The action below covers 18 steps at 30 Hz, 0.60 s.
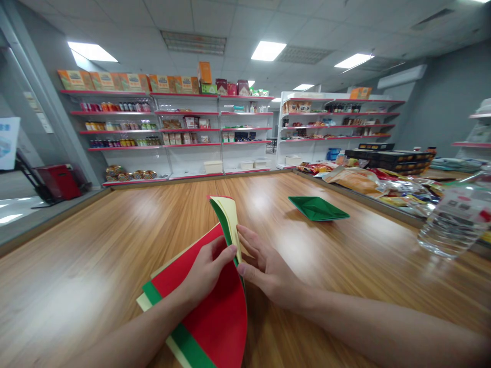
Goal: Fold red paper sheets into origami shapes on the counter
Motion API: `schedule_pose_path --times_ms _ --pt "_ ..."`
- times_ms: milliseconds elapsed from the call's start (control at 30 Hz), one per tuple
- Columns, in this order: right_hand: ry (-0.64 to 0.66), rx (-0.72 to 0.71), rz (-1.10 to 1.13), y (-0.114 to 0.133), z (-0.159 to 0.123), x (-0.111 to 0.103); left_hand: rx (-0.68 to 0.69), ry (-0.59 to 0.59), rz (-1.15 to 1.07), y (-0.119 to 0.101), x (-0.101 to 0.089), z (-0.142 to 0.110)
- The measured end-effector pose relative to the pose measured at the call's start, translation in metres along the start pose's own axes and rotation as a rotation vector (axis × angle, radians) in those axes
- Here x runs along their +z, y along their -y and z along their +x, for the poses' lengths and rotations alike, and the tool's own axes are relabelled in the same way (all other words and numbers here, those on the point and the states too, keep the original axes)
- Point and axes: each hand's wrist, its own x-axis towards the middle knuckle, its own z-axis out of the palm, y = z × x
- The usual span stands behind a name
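In front of me is a small stack of coloured paper sheets [226,312], red on top with green and cream edges showing beneath. The right side of the stack curls upward, showing cream and green layers. My left hand [210,263] lies over the red sheet, its thumb and fingers closed on the raised edge. From the other side my right hand [264,263] touches the curled sheets, fingers slightly apart and thumb against the edge. Whether it pinches any sheet I cannot tell. Beyond my right hand rests a folded green paper [318,208] on the wooden table [126,225].
A large clear plastic bottle [452,220] stands at the right edge. Behind it lie packaged snacks [360,181] and stacked black boxes [391,159]. Stocked shelves [192,145] line the back wall. At the far left is a red box [59,181] on the floor.
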Motion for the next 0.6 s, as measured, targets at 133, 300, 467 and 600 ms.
schedule_pose_path --times_ms 133,300,467,600 --pt "-0.029 0.002 -0.01 0.002 0.0 0.001 0.009 0.006 -0.024 0.0 0.0 0.0" --pt "-0.054 0.005 -0.011 0.004 -0.001 0.001 0.022 0.026 -0.019 0.001 0.001 0.001" --pt "-0.071 0.003 0.003 0.008 0.0 0.001 0.022 0.03 -0.016 -0.001 0.002 0.002" --pt "-0.106 -0.017 0.034 0.011 0.0 0.002 0.016 0.032 -0.002 -0.003 0.002 0.001"
